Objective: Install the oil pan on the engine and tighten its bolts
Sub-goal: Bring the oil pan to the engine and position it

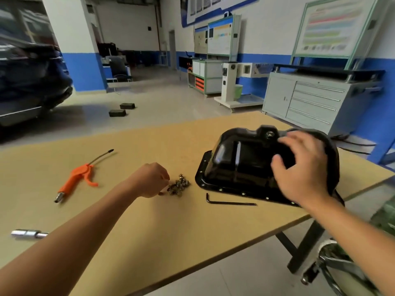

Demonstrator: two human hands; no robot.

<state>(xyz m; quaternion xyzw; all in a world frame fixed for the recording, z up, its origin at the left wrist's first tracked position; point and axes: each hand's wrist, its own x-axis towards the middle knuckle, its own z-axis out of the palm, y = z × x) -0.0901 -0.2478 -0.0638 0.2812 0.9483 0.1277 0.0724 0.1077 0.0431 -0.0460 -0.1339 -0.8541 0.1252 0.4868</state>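
The black oil pan [235, 163] lies upside down, flange on the wooden table [171, 231], at the right. My right hand [303, 167] hovers just over its right half, fingers spread and blurred, holding nothing. A small pile of bolts [178, 186] lies left of the pan. My left hand [149, 180] rests at the pile's left edge with the fingers curled down onto the table; a single bolt lies at the fingertips, and the fingers hide whether they pinch anything. The engine is not clearly in view.
A black hex key [230, 202] lies in front of the pan. An orange air blow gun [74, 178] lies at the left, a chrome socket extension [28, 233] near the left edge. A metal frame with a caster [310, 276] stands below the table's right corner.
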